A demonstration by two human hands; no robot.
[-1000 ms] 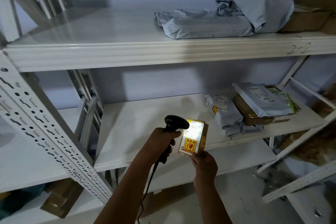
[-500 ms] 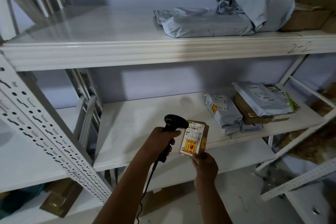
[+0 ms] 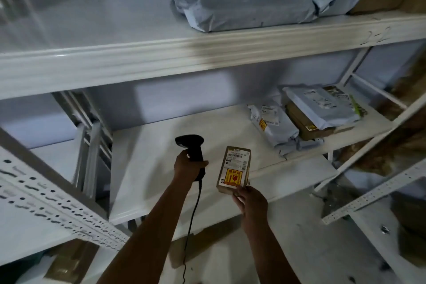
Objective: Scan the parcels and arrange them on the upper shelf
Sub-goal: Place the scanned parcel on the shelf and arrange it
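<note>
Before white shelves [image 3: 161,53], left hand [image 3: 187,167] grips scanner [image 3: 191,145], right hand [image 3: 251,200] pinches small box [image 3: 235,168].

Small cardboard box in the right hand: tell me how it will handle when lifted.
Likely stiff: the small cardboard box keeps flat faces and square edges. Probably light, since the right hand holds it up by one end alone. Its yellow-and-red sticker looks like a fragile mark, so set it down gently.

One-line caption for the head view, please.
Left hand grips a black handheld barcode scanner beside a small brown labelled cardboard parcel pinched in the right hand, below the white metal upper shelf.
</note>
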